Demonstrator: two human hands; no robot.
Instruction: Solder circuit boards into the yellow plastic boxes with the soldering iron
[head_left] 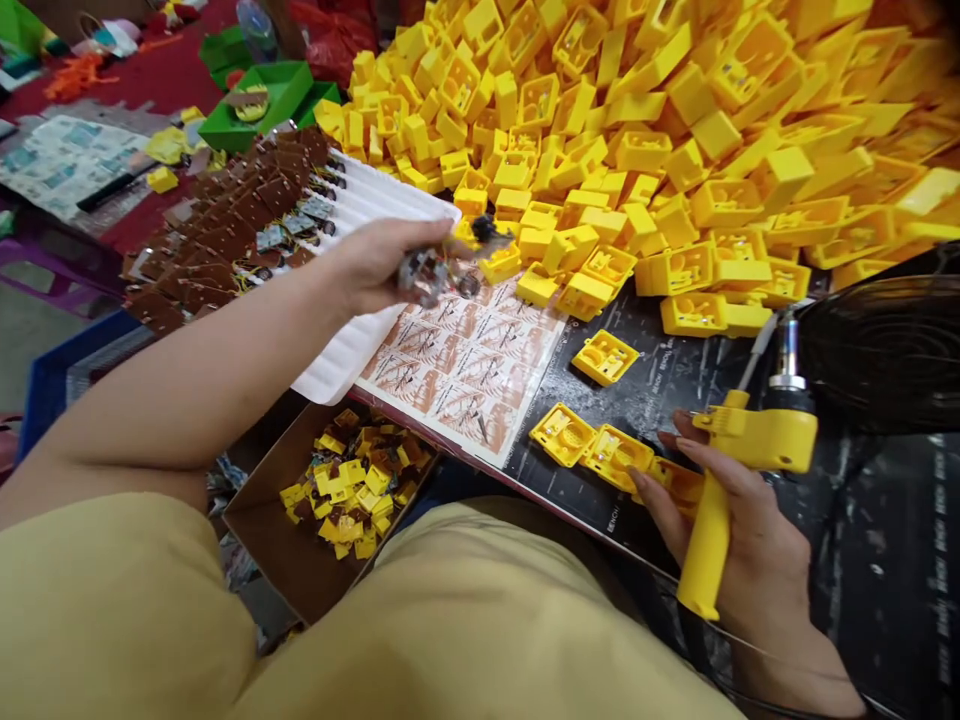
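Note:
On the left, my left hand [379, 265] is closed around a blurred cluster of small dark and metallic parts [424, 275]. It hovers over the edge of a white ridged foam tray [337, 365]. At the lower right, my right hand [769, 545] has a yellow pistol-shaped soldering gun [712, 540] in its grip, metal tip upward. Its thumb and fingertips are at a row of open yellow plastic cases [619, 455], partly covering the nearest one. Another yellow case [606, 357] lies apart, just above that row.
A big heap of yellow cases [525, 150] fills the back. Brown boards with wires [240, 200] lie on the tray. Beside a printed sheet [465, 370] is the black bench top [645, 380]. A cardboard box [277, 530] of yellow pieces stands below; a dark round fan-like object [885, 350] is right.

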